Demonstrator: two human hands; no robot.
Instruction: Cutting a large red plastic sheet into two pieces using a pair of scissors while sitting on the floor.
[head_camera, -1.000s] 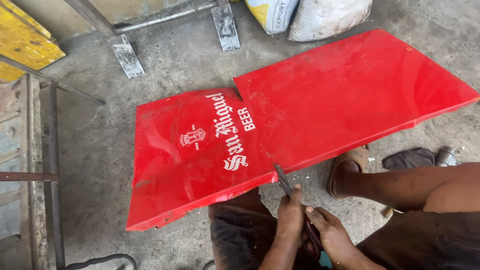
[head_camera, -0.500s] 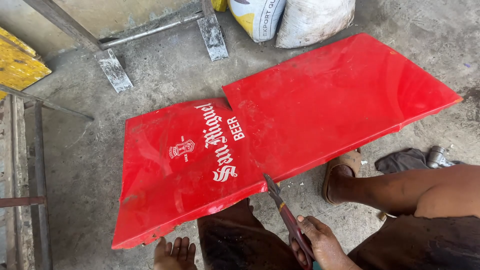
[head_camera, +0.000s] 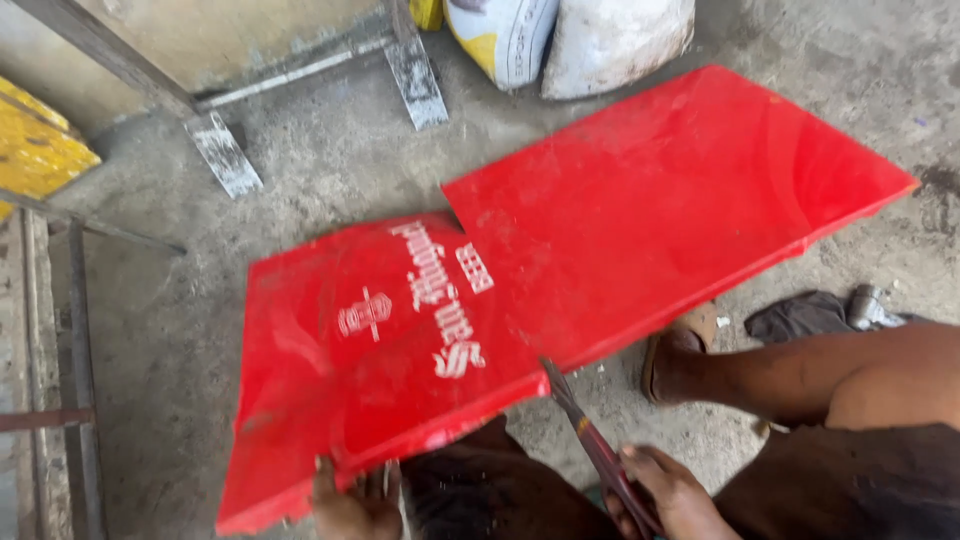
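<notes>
Sheet: while it lies across the concrete floor (head_camera: 330, 160), the red metal sheet (head_camera: 600, 230) fills the middle of the frame, white markings on its lower-left part, a cut running up between its two halves.
Left hand: the left hand (head_camera: 350, 500), bottom centre-left, has its fingers curled under the sheet's near edge, gripping it.
Right hand: the right hand (head_camera: 665, 495), bottom centre, is wrapped around the handles of red-handled snips (head_camera: 590, 440).
Snips: blades point up-left, tip at the sheet's lower edge by the cut.
Surroundings: sacks (head_camera: 570, 35) top centre, a yellow panel (head_camera: 35, 150) upper left, a sandalled foot (head_camera: 680, 350) right of the snips.
</notes>
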